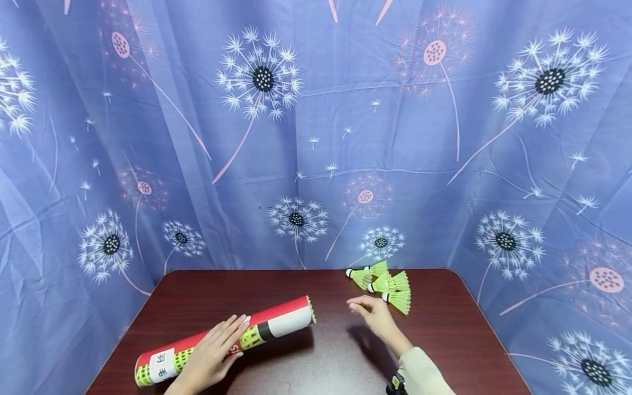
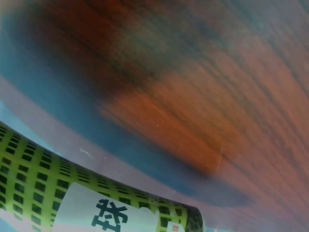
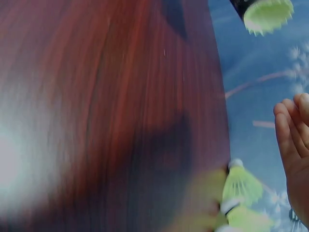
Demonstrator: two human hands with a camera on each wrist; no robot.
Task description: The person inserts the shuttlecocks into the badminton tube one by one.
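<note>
My left hand (image 1: pixel 214 349) lies across a long shuttlecock tube (image 1: pixel 286 320) and holds it, fingers over the top and thumb along the near side. The tube is red, white and green, slanted with its right end farther back. Green feather tips show at that right mouth, which also appears in the right wrist view. The left wrist view shows the tube's green checked wall (image 2: pixel 29 179) and white label (image 2: pixel 104 212). My right hand (image 1: pixel 376 317) holds nothing, its fingers fairly straight and close together. Beside it lie several yellow-green shuttlecocks (image 1: pixel 399 300) with white heads.
The dark red wooden table (image 1: pixel 326 362) has rounded far corners. A blue curtain (image 1: pixel 316 137) with dandelion prints hangs behind it and on both sides. The shuttlecocks are bunched by the table's far right edge. A dark band sits on my right wrist.
</note>
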